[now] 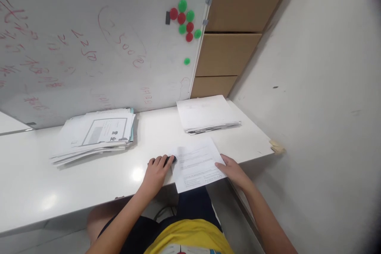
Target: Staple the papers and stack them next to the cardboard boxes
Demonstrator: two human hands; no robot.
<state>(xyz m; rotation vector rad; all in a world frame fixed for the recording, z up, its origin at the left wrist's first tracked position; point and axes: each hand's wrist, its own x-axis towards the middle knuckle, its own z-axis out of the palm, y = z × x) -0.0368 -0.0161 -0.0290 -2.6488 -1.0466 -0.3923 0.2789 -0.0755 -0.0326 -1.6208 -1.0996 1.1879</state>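
Observation:
My left hand (157,171) is closed over a small black stapler (170,160), mostly covered by my fingers, at the left edge of a printed paper sheet (196,164). The sheet lies at the front of the white desk, with its lower part reaching past the desk edge over my lap. At its right edge, my right hand (232,170) grips the paper, thumb on top and fingers underneath. Whether it is one sheet or more, I cannot tell.
A thick pile of papers (98,133) lies on the desk (151,135) to the left. Another paper stack (206,113) sits behind the sheet. A whiteboard (119,20) with round magnets stands at the back beside cardboard boxes (226,53). The wall (321,87) borders the right side.

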